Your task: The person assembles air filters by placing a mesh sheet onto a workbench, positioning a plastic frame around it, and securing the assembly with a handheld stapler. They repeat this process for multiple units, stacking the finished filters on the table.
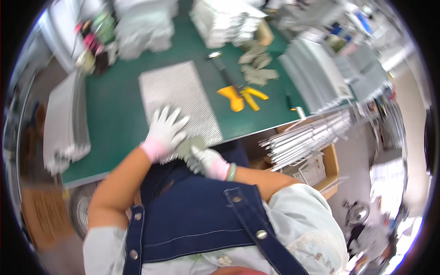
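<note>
On the green table lies a silvery, fine-textured sheet (pixel 181 89), its near end at the table's front edge. My left hand (pixel 165 131), in a white glove with a pink cuff, rests flat on the sheet's near left part with fingers spread. My right hand (pixel 208 162), gloved the same way, grips a thin grey-green piece (pixel 191 145) at the sheet's near edge, thumb on top. The piece's material is too blurred to tell. Part of the sheet's near edge is hidden by the hands and this piece.
Right of the sheet lie a yellow-handled tool with a metal head (pixel 225 75), another yellow-handled tool (pixel 251 97) and several grey-green scraps (pixel 259 66). Sheet stacks stand at left (pixel 66 119), back (pixel 224 20) and right (pixel 316 73). Below the table's right edge are bundled silvery strips (pixel 307 140).
</note>
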The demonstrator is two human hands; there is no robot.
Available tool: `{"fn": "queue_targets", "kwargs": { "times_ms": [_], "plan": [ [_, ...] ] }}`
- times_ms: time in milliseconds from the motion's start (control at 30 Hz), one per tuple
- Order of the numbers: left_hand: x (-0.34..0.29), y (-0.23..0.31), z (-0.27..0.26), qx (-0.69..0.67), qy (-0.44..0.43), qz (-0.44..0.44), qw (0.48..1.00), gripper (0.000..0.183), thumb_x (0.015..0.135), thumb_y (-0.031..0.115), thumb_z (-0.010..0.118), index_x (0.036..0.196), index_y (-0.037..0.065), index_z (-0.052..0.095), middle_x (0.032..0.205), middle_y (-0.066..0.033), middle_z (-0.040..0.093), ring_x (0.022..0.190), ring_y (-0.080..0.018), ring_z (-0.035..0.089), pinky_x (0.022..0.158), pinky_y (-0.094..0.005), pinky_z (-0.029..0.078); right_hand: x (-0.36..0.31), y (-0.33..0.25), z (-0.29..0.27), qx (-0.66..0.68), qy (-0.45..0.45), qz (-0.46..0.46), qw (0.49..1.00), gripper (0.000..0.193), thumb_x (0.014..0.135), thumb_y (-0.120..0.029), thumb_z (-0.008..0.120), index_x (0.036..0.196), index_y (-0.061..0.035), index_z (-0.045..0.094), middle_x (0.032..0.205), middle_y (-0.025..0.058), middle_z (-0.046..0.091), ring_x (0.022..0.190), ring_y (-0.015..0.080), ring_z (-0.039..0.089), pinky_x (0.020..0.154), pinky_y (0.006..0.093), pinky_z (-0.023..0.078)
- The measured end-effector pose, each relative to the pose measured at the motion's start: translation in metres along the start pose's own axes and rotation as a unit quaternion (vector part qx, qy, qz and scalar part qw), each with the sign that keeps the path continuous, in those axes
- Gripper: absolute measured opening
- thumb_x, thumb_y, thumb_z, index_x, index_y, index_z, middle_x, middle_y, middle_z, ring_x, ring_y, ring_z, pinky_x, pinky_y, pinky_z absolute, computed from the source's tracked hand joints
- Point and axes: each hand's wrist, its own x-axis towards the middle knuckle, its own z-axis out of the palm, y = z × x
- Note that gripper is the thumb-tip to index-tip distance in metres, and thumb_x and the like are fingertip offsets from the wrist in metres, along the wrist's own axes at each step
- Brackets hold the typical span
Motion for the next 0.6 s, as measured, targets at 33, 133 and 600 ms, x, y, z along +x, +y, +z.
{"fn": "queue_targets", "kwargs": {
  "times_ms": [33, 133, 600],
  "plan": [
    [-0.001, 0.005, -0.002, 0.002, -0.009, -0.021, 1.000, 0.053, 0.091, 0.038, 0.059, 0.141, 0.019, 0.055, 0.147, -0.0189, 0.047, 0.137, -0.0481, 0.037, 0.114, -0.0646, 0.023, 0.003, 0.003, -0.005, 0.026, -0.021, -0.014, 0.999, 0.048, 0.101, -0.049, 0.055, 0.100, -0.0023, 0.063, 0.077, 0.0038, 0.062, 0.064, 0.0111, 0.058, 0.059, 0.0260, 0.048],
    [0.007, 0.015, 0.000, 0.017, -0.028, -0.038, 0.999, 0.052, 0.093, 0.040, 0.057, 0.142, 0.020, 0.054, 0.151, -0.0211, 0.044, 0.139, -0.0500, 0.034, 0.115, -0.0643, 0.021, 0.002, 0.002, -0.003, 0.024, 0.031, -0.005, 0.999, 0.044, 0.101, -0.047, 0.057, 0.104, -0.0029, 0.062, 0.077, 0.0039, 0.061, 0.064, 0.0102, 0.057, 0.056, 0.0235, 0.048],
    [0.027, 0.000, 0.010, -0.006, 0.002, 0.029, 1.000, 0.072, 0.083, 0.056, 0.066, 0.146, 0.025, 0.051, 0.153, -0.0166, 0.042, 0.142, -0.0463, 0.033, 0.116, -0.0624, 0.021, -0.019, -0.015, -0.004, 0.073, 0.020, 0.044, 0.996, 0.054, 0.101, -0.054, 0.053, 0.105, -0.0011, 0.062, 0.083, 0.0085, 0.063, 0.068, 0.0148, 0.057, 0.061, 0.0256, 0.047]
  ]
}}
